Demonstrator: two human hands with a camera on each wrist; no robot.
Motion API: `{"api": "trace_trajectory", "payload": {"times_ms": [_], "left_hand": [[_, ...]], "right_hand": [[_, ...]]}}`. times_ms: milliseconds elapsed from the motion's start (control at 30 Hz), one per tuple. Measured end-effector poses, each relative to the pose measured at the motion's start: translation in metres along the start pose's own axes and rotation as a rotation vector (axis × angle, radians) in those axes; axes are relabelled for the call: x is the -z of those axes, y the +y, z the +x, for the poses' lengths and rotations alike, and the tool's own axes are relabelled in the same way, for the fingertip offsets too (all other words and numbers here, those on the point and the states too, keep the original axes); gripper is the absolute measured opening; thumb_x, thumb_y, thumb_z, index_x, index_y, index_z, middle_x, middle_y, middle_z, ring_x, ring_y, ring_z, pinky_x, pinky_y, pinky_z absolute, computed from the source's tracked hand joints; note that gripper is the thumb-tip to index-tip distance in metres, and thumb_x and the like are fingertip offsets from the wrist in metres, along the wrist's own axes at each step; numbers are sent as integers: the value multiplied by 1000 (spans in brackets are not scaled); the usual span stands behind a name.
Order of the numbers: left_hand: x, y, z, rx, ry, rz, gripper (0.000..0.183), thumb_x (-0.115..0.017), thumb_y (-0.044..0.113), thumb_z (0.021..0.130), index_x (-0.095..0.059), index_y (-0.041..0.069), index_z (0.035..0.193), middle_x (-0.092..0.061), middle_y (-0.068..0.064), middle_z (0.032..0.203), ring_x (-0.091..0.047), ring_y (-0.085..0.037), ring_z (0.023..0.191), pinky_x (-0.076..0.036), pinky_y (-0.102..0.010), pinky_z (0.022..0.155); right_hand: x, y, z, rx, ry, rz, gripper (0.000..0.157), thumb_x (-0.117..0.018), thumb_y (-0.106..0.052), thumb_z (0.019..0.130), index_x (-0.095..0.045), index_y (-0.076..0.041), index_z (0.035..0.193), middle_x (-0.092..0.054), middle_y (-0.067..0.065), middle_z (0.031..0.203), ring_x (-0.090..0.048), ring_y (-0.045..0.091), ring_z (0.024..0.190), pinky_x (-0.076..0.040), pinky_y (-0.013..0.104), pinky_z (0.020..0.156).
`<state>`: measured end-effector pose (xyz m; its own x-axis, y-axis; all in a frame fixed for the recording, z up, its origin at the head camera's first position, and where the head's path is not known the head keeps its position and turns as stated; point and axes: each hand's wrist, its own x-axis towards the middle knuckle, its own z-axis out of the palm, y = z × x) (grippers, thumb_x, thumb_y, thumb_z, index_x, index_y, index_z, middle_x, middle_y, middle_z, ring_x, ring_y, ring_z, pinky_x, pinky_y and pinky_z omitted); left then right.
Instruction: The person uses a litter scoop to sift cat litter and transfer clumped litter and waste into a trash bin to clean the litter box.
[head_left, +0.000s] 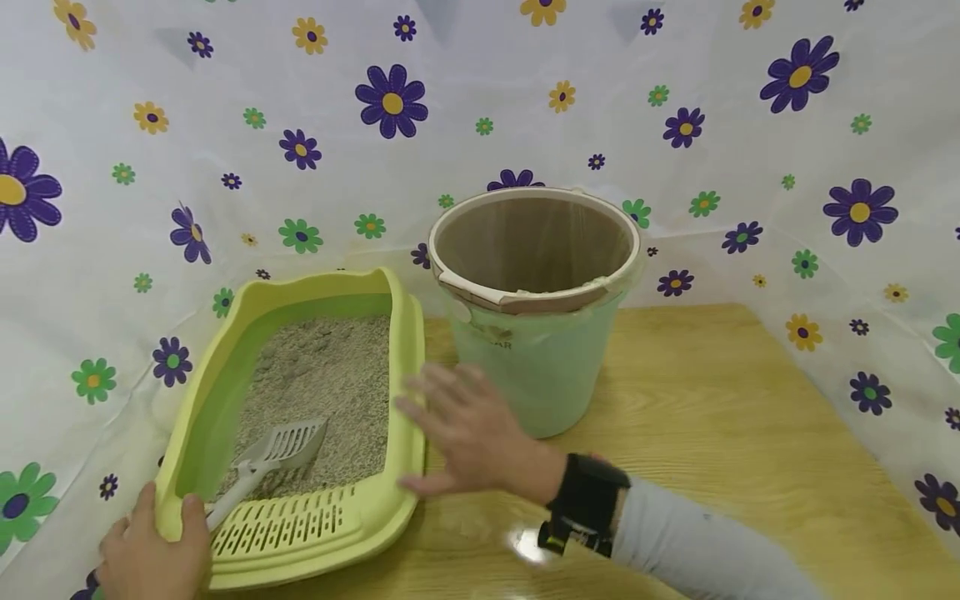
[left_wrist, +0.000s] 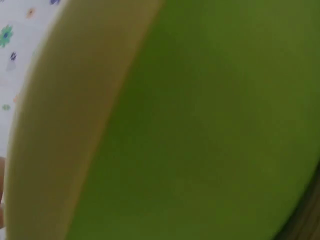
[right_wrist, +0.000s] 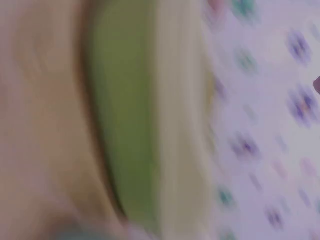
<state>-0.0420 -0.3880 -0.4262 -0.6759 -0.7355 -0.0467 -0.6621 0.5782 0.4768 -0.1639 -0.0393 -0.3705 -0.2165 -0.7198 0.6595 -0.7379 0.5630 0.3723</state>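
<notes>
There's the left hand [head_left: 157, 550], down at the near left corner of the yellow-green litter tray [head_left: 408, 342], thumb and fingers hooked over the rim in a grip! And across on the other side, the right hand [head_left: 476, 433], a bit blurred, fingers straight and spread, palm down, right beside the tray's right-hand rim; whether the fingertips touch it, I can't tell. A black strapped device [head_left: 588, 504] sits round that wrist, with a pale grey sleeve [head_left: 697, 542] behind it.

Between the two hands lies the tray itself, flat on the wooden tabletop [head_left: 720, 417]. Grey-brown litter [head_left: 330, 358] covers its floor, and look, a grey scoop [head_left: 273, 457] rests inside, slotted head on the litter, handle slanting across the slotted front ledge [head_left: 281, 521] to finish just beside the left thumb!

Farther out, just beyond the right hand, a pale green bucket [head_left: 532, 371] stands upright near the tray's right side, a beige ring [head_left: 633, 242] round its mouth, some dark lettering on the front too small to read in full. And behind everything, white sheeting [head_left: 480, 58] strewn with purple, yellow and green flowers, wrapping round the back and both sides!
</notes>
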Motion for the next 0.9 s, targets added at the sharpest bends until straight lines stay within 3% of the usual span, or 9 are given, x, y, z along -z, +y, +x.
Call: {"api": "trace_trajectory", "payload": {"times_ms": [67,133,233,333,500,600,767,900], "left_hand": [[-2,-2,6,-44,-63,-35,72,-31,49,92,-10,14,151,-14,-42,142,-20,-66,121,-22,-71,94],[-5,-2,9,-80,-80,-57,70,-33,45,93,-10,15,151,-13,-41,144,-19,-66,123,-20,-71,95],[-8,4,7,-129,-40,-56,66,-31,43,94,-15,12,151,-19,-42,142,-21,-62,125,-18,-71,94],[-7,9,4,-152,-24,-57,63,-25,43,96,-18,11,150,-24,-43,138,-24,-61,124,-18,-72,92],[-5,7,-6,-164,-43,-65,54,-22,31,97,-23,16,149,-31,-45,131,-32,-63,115,-25,-70,90],[-7,10,-24,-181,-82,-36,55,-21,26,96,-19,16,150,-28,-49,122,-39,-61,103,-34,-64,81],[-19,39,-78,-224,-145,32,60,-20,34,98,-3,11,151,-25,-45,108,-48,-44,71,-43,-47,54],[-34,67,-124,-236,-135,59,66,-27,39,99,-5,4,150,-27,-40,104,-47,-34,60,-41,-38,43]], "right_hand": [[-17,-46,1,67,-233,70,101,-25,-87,73,-35,-15,143,-29,7,152,-20,25,143,-20,45,114],[-33,-79,-1,77,-354,114,105,-24,-89,72,-29,-15,146,-24,6,155,-16,24,145,-19,43,115],[-49,-101,-5,54,-311,153,101,-35,-87,71,-40,-14,141,-33,7,151,-27,23,142,-26,40,113],[-54,-102,-8,40,-242,167,90,-37,-84,73,-49,-17,133,-45,5,144,-40,19,135,-27,37,113],[-56,-87,-15,89,-288,224,88,-40,-83,74,-51,-18,131,-55,0,134,-48,15,128,-22,37,116],[-55,-66,-23,129,-378,260,93,-43,-83,73,-46,-15,137,-52,0,138,-46,15,131,-18,38,117],[-53,-4,-42,195,-575,314,102,-34,-85,75,-31,-12,146,-39,3,149,-35,14,139,-7,44,119],[-53,42,-53,233,-614,357,103,-20,-86,77,-29,-11,147,-37,4,149,-32,17,140,-9,49,117]]}}
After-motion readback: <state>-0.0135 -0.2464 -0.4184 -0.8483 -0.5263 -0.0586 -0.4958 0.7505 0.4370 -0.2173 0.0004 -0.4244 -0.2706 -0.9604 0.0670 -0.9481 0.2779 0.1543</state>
